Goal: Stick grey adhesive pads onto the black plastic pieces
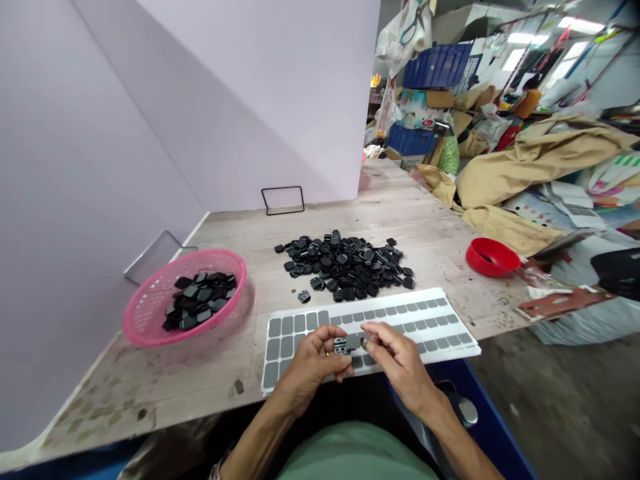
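Note:
My left hand (317, 357) pinches a small black plastic piece (341, 345) with pale stripes between thumb and fingers. My right hand (397, 360) is closed in a pinch just to the right of it; a small dark bit shows at the fingertips, too small to name. Both hands are over a white sheet of grey stickers (287, 325), with larger squares at the left and smaller ones at the right. Beyond the sheet lies a heap of similar black pieces (345, 263). A single striped piece (304, 297) lies apart, near the sheet's far edge.
At the left, a pink plastic basket (185, 337) holds several black pieces. A red round dish (493, 258) sits near the table's right edge. Black wire stands (283, 212) and pale partition panels (250, 100) border the table. Tan cloth (540, 160) and blue crates (435, 65) are piled beyond.

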Demonstrator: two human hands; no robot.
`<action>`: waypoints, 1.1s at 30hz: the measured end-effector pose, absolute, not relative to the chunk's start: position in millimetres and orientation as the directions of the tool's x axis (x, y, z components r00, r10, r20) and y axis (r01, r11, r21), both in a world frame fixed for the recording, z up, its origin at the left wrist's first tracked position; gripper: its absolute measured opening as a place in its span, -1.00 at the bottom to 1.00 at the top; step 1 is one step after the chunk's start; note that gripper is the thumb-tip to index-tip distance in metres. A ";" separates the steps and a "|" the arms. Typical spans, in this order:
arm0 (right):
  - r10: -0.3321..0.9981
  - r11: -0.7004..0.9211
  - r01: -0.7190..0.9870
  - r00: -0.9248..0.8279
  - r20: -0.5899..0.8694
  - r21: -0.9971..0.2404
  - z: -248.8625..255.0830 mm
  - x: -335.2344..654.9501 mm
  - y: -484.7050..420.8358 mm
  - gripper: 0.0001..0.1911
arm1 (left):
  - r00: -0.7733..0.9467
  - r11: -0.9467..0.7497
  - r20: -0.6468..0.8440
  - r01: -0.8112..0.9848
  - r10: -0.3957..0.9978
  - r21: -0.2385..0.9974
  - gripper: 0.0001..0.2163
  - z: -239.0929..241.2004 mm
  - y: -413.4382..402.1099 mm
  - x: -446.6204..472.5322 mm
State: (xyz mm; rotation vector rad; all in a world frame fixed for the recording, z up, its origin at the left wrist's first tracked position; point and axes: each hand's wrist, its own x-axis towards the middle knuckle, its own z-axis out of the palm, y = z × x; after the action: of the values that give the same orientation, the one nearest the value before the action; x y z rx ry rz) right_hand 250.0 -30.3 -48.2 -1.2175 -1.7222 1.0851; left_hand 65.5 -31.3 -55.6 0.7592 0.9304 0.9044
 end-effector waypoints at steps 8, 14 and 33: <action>0.915 0.377 0.443 -0.313 0.254 -0.814 -50.2 245.0 -31.1 -0.75 | 0.342 0.479 -0.376 -0.298 0.861 0.826 -0.62 -51.7 -29.2 69.3; 0.901 0.403 0.476 -0.356 0.248 -0.781 -50.8 242.8 -32.2 -0.73 | 0.313 0.475 -0.388 -0.284 0.867 0.833 -0.62 -50.5 -30.1 70.4; 0.883 0.410 0.574 -0.446 0.149 -0.709 -45.4 242.4 -34.1 -0.73 | 0.313 0.447 -0.375 -0.203 0.873 0.871 -0.67 -59.6 -31.9 70.1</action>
State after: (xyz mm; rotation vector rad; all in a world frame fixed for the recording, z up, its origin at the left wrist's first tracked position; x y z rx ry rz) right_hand 242.4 -34.1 -45.4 -1.2355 -2.1589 0.7962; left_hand 70.1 -31.9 -59.6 0.8182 0.9984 0.8246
